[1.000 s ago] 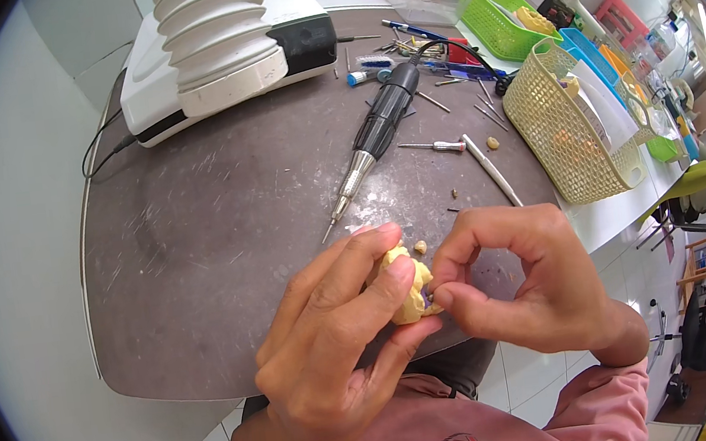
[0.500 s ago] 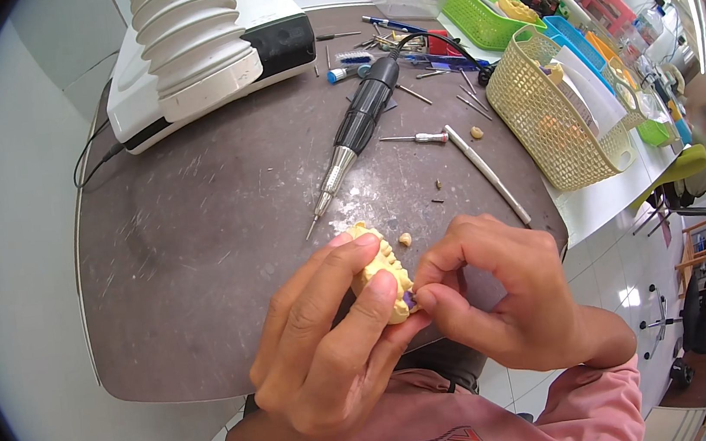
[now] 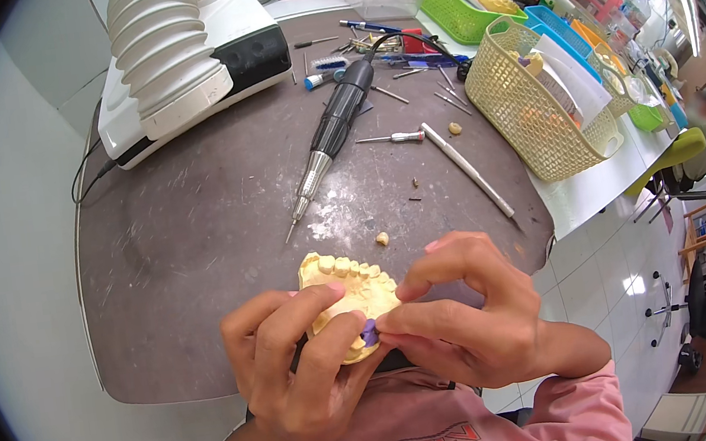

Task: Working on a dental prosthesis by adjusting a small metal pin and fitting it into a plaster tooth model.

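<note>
My left hand (image 3: 299, 357) holds a yellow plaster dental model (image 3: 340, 296) above the near edge of the bench, its fingers closed round the left side. The row of teeth faces up and away from me. A purple patch (image 3: 369, 334) fills part of the arch on the near right side. My right hand (image 3: 476, 311) grips the model's right edge, thumb against the purple patch and index finger by the teeth. The fingertips hide whatever small piece might be between them. Just beyond the model lies a small tooth-coloured crown (image 3: 383, 239) on the bench.
A black and silver handpiece (image 3: 330, 136) lies on the brown bench (image 3: 175, 267), tip toward me. To its right are a small screwdriver (image 3: 396, 138), a metal rod (image 3: 469, 171) and another crown (image 3: 455, 129). A ribbed hose (image 3: 169, 58) stands left; a cream basket (image 3: 524, 114), right.
The dental model has turned so its inner face and tooth row show more. My right fingers have spread from a tight pinch onto its edge. The whole view has shifted slightly.
</note>
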A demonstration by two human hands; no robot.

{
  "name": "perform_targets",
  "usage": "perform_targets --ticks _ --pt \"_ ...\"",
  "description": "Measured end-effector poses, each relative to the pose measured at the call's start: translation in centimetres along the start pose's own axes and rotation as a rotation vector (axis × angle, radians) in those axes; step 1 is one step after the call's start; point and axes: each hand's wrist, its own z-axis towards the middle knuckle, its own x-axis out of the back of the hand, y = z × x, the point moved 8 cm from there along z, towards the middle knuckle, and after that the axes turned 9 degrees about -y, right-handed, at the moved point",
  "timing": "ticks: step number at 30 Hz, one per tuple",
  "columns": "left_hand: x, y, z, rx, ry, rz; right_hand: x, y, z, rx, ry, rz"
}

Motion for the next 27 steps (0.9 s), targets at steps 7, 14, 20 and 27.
perform_targets --ticks 7,14,20,27 --pt "-0.2 -0.4 -0.2 0.014 -0.045 -0.060 -0.3 1.4 -1.0 0.017 0.025 -0.021" --pt "-0.2 -0.2 0.0 -0.003 -0.047 -0.035 0.1 1.4 0.1 0.049 -0.146 -0.049" --pt "-0.3 -0.3 -0.1 -0.003 -0.058 -0.050 0.1 1.3 0.9 0.113 -0.192 -0.086" --pt "0.1 -0.6 0.6 0.037 -0.005 -0.172 0.2 1.9 1.9 0.097 -0.216 0.025"
